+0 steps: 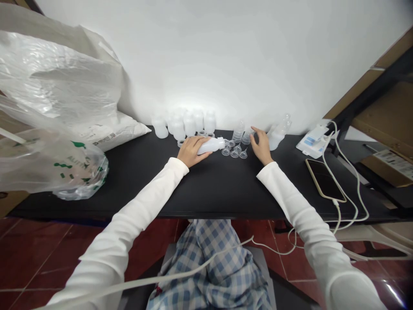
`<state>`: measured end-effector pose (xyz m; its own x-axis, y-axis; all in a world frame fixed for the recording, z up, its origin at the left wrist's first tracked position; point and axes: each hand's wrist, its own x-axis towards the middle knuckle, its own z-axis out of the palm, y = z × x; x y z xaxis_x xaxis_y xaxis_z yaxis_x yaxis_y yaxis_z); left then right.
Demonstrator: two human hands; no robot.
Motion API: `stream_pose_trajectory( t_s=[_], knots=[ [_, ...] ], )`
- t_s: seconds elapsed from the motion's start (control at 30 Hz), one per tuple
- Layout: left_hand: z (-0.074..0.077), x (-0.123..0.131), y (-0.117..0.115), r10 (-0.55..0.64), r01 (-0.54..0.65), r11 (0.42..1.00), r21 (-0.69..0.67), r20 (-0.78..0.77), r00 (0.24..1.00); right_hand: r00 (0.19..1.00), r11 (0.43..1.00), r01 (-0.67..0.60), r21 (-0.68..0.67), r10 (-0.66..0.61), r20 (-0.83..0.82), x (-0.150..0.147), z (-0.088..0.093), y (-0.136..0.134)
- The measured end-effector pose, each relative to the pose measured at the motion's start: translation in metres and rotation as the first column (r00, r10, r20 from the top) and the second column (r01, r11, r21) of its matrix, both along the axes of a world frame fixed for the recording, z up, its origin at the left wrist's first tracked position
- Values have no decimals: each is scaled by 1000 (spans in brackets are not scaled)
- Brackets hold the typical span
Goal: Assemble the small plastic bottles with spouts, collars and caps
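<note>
My left hand (pixel 192 151) is wrapped round a white translucent bottle (pixel 211 146), tilted on its side with its neck to the right. Just right of that neck, several small clear funnel-shaped pieces (pixel 235 153) lie on the black table (pixel 213 189). My right hand (pixel 261 146) has its fingers apart, its fingertips beside a stack of clear cups (pixel 247 137); whether they touch is unclear. Another clear stack (pixel 238 129) stands to the left of it. Several white bottles (pixel 178 127) stand along the wall, with clear rings near their bases.
Bottles with clear tops (pixel 277 134) stand right of my right hand. Farther right are a white packet (pixel 312 141), a phone (pixel 325 180) and white cables (pixel 357 181). Large plastic bags (pixel 61 82) fill the left side. A cable crosses above my lap.
</note>
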<state>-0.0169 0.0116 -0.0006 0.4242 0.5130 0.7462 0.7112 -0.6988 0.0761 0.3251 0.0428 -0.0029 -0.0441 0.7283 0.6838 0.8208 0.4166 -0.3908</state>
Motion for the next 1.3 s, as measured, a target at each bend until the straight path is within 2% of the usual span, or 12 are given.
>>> stream_pose_trajectory(
  t_s=[0.23, 0.37, 0.63, 0.87, 1.0, 1.17, 1.3],
  knots=[
    [2, 1, -1, -14, 13, 1000, -21, -15, 1000, 995, 995, -92, -44, 91, -39, 0, -9, 5],
    [2, 0, -1, -7, 6, 999, -41, -24, 1000, 996, 996, -87, -31, 86, -32, -1, -11, 6],
    [3, 0, -2, -11, 10, 999, -45, -26, 1000, 996, 991, -3, 132, 14, -83, -6, 9, -5],
    [2, 0, 0, -15, 15, 999, -36, -21, 1000, 990, 975, 7, 221, 23, -136, -27, 19, -20],
    [3, -1, 0, -4, 4, 999, -42, -18, 1000, 970, 974, -107, 199, 146, -193, -45, 16, -29],
    [2, -2, 1, 0, -1, 999, -54, -9, 1000, 935, 948, -307, 83, 316, -160, -61, 17, -42],
    [2, -2, 1, -6, 5, 999, -33, -17, 1000, 909, 922, -387, 28, 386, -158, -68, 21, -50]
  ],
)
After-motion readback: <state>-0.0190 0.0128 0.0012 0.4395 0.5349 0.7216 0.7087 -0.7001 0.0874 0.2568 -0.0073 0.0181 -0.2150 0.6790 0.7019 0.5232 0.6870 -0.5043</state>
